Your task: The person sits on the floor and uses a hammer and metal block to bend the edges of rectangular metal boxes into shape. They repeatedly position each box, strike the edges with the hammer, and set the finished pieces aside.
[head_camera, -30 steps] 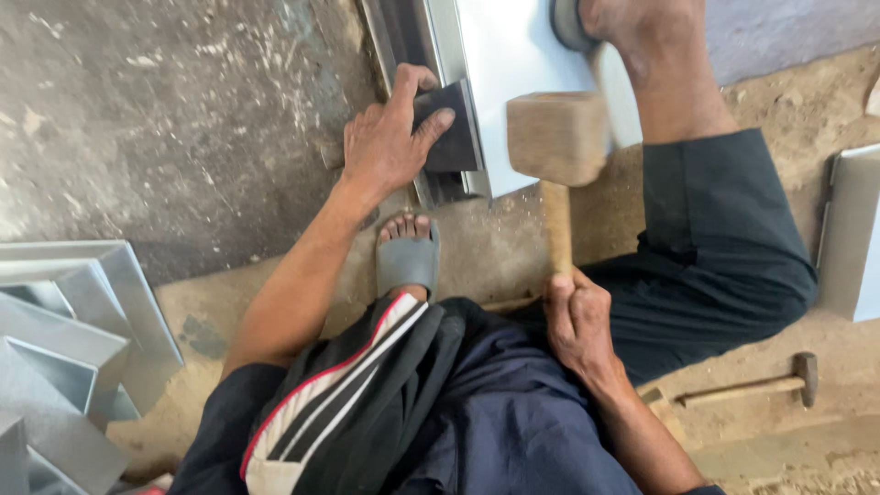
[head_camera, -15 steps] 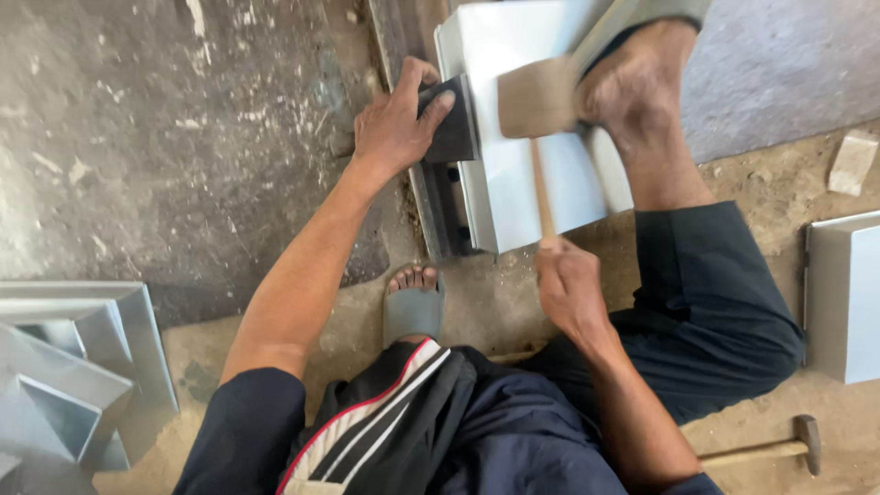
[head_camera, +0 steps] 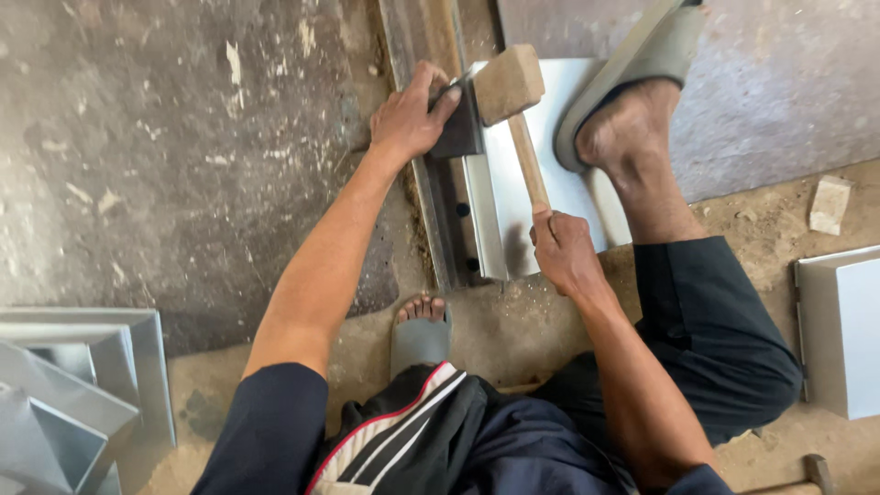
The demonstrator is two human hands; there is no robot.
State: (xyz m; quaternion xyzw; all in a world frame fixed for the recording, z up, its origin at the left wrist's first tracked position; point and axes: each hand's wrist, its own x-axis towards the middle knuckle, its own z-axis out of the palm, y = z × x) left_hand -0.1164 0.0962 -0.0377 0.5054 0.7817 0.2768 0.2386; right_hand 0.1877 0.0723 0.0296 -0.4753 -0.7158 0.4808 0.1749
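1. The person sits on the ground, bent over a metal sheet (head_camera: 536,183) that lies across a steel rail (head_camera: 431,183).
2. The left hand (head_camera: 408,115) is clenched on a dark block (head_camera: 458,128), pressing it down on the sheet's left edge, right over the rail.
3. The right hand (head_camera: 564,252) is wrapped tight around the handle of a wooden mallet (head_camera: 509,82), low on the shaft.
4. The mallet's head sits just beside the block, touching or all but touching it at the top of the sheet; I cannot tell which.
5. The handle runs down over the sheet towards the person.
6. A foot (head_camera: 632,137) in a grey sandal (head_camera: 642,55) is planted on the sheet's right side, holding it down.
7. The other foot (head_camera: 420,335), also in a sandal, rests on the dirt below the rail's near end.
8. Folded metal pieces (head_camera: 73,394) are stacked at the left, well apart from the work.
9. Another metal box (head_camera: 843,330) lies at the right edge.
10. A small wood scrap (head_camera: 830,203) sits on the dirt above it.
11. A second hammer (head_camera: 811,472) pokes in at the bottom right corner.
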